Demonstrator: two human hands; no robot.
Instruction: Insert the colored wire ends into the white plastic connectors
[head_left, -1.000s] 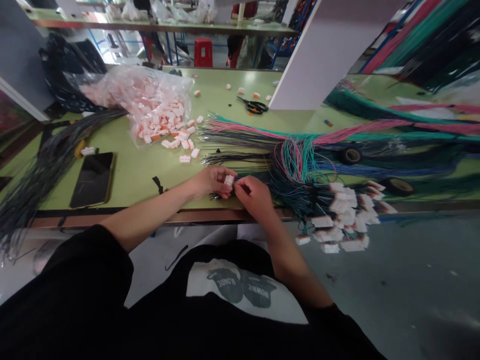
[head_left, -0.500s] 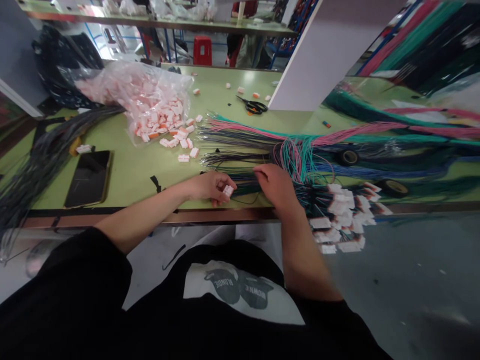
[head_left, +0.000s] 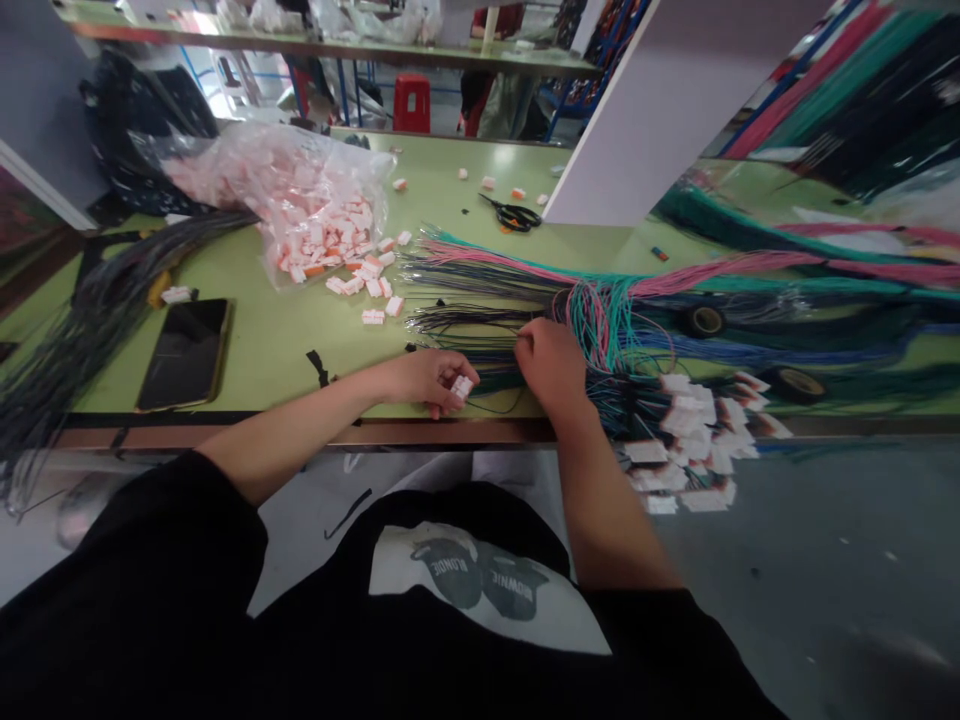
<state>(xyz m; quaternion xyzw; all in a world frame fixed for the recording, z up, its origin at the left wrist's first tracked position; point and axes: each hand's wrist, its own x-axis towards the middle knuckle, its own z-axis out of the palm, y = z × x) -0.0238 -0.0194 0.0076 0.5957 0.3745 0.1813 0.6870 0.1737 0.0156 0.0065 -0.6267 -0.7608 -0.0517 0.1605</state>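
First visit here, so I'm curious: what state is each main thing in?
Left hand: closed on white connector
Right hand: curled over dark wires; hold unclear
Phone: flat, screen dark
Plastic bag: filled with connectors
Scissors: lying flat, opening unclear
Wired connectors: heaped over bench edge
Red stool: upright

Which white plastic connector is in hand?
The small, blocky white plastic connector held by the left hand. The loose ones lie on the green tabletop or in the clear plastic bag; the white connector cluster sits at the tabletop's front edge.

Orange and white connectors (head_left: 367, 268), pink and teal wires (head_left: 600, 320), pale green tabletop (head_left: 266, 345), black shirt (head_left: 322, 650), red stool (head_left: 412, 103)
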